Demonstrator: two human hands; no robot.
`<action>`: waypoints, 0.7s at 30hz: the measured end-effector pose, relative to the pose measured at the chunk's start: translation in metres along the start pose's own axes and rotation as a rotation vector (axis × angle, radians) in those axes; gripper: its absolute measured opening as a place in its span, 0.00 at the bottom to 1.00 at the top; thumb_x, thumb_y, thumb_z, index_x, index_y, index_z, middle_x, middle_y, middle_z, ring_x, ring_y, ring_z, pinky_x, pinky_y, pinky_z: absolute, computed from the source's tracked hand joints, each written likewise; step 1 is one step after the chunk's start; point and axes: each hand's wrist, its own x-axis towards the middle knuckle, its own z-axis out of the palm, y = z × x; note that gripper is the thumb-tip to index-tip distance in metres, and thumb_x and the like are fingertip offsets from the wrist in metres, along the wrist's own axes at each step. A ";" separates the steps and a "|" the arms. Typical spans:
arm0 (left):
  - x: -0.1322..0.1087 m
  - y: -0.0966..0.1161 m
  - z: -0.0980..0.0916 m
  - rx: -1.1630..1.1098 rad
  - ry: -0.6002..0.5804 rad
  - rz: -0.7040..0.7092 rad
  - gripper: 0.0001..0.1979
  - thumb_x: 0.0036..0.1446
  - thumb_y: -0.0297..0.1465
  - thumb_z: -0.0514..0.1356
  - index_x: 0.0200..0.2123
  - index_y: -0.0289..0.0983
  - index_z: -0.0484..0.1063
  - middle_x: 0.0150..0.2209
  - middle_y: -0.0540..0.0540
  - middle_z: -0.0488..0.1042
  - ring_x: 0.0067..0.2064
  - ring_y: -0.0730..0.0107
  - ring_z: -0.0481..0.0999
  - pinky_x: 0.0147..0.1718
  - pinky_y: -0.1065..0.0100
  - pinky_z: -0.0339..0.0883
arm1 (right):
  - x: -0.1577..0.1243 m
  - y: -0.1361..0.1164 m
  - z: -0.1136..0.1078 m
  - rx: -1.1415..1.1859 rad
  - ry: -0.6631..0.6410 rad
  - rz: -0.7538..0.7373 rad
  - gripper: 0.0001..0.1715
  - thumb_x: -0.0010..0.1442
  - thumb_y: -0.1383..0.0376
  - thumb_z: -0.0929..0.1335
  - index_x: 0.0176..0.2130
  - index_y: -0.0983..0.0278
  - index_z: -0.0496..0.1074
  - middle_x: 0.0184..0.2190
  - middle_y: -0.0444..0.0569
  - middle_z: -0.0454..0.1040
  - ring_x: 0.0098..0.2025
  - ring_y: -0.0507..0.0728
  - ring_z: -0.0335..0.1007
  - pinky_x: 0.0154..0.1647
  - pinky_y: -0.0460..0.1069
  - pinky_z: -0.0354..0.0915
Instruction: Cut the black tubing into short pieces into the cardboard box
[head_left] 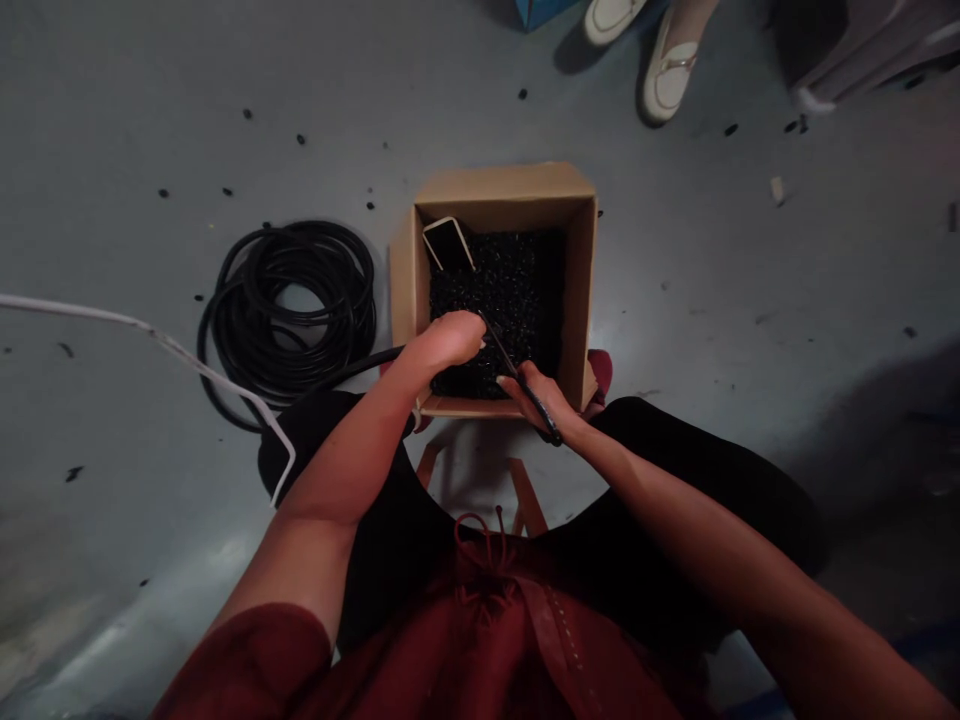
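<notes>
Over the cardboard box (506, 183), my left hand (459, 338) is closed around the end stretch of a black hose (367, 363). The hose runs back under my forearm to a loose coil on the floor. My right hand (541, 395) grips a pair of dark scissors (501, 347), their blades pointing up and left to beside my left fingertips. Whether the blades touch the hose is hidden. Many short black cut pieces (510, 270) fill the lower part of the box. A dark panel with a pale frame (448, 245) leans in its far left corner.
The hose coil (330, 265) lies left of the box. A thin white cable or rod (187, 355) crosses on the left. Small black bits (301, 139) are scattered on the grey floor. Another person's pale shoes (670, 80) are at the top, near a grey plastic stool (877, 45).
</notes>
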 end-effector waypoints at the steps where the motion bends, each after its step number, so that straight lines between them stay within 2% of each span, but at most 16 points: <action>1: 0.000 0.001 0.000 0.004 -0.005 0.000 0.18 0.64 0.29 0.54 0.53 0.32 0.76 0.53 0.33 0.77 0.53 0.53 0.77 0.48 0.61 0.68 | 0.001 0.002 0.001 0.002 0.006 -0.006 0.13 0.64 0.54 0.64 0.38 0.61 0.63 0.29 0.50 0.72 0.33 0.57 0.69 0.34 0.48 0.60; 5: 0.004 -0.003 0.004 -0.072 0.041 0.030 0.15 0.63 0.29 0.55 0.47 0.33 0.79 0.48 0.35 0.80 0.49 0.55 0.78 0.45 0.63 0.68 | 0.002 0.008 0.008 0.130 0.007 0.011 0.16 0.63 0.51 0.66 0.35 0.60 0.61 0.23 0.44 0.68 0.27 0.54 0.67 0.29 0.47 0.61; 9: 0.009 -0.016 0.007 -0.292 0.206 0.154 0.15 0.64 0.30 0.54 0.46 0.34 0.79 0.36 0.42 0.81 0.38 0.64 0.79 0.39 0.68 0.66 | 0.000 0.006 0.008 0.421 -0.067 0.044 0.21 0.63 0.44 0.63 0.35 0.58 0.57 0.19 0.37 0.64 0.17 0.51 0.62 0.20 0.45 0.59; 12: 0.007 -0.021 0.000 -0.416 0.301 0.192 0.17 0.64 0.31 0.52 0.48 0.34 0.77 0.34 0.45 0.80 0.36 0.68 0.77 0.39 0.69 0.65 | -0.001 0.000 -0.002 0.562 -0.054 0.030 0.24 0.62 0.41 0.63 0.36 0.58 0.57 0.20 0.38 0.66 0.17 0.50 0.62 0.17 0.45 0.60; 17: 0.002 -0.021 -0.010 -0.561 0.396 0.138 0.20 0.63 0.29 0.51 0.55 0.32 0.71 0.39 0.42 0.79 0.38 0.67 0.75 0.42 0.66 0.66 | 0.000 -0.008 -0.022 0.531 0.062 -0.059 0.23 0.63 0.42 0.62 0.36 0.58 0.60 0.23 0.42 0.70 0.20 0.52 0.67 0.20 0.47 0.64; 19: 0.001 -0.021 -0.010 -0.645 0.407 0.104 0.21 0.62 0.29 0.52 0.57 0.31 0.68 0.39 0.42 0.79 0.37 0.69 0.74 0.41 0.67 0.67 | 0.001 -0.009 -0.026 0.490 0.088 -0.089 0.22 0.63 0.44 0.62 0.38 0.59 0.61 0.26 0.44 0.72 0.24 0.53 0.70 0.24 0.48 0.66; 21: 0.002 -0.021 -0.009 -0.717 0.403 0.098 0.19 0.62 0.29 0.54 0.55 0.31 0.68 0.38 0.42 0.79 0.34 0.71 0.73 0.38 0.68 0.67 | 0.003 -0.008 -0.027 0.447 0.108 -0.104 0.22 0.63 0.45 0.63 0.43 0.59 0.62 0.30 0.45 0.74 0.29 0.54 0.72 0.30 0.49 0.68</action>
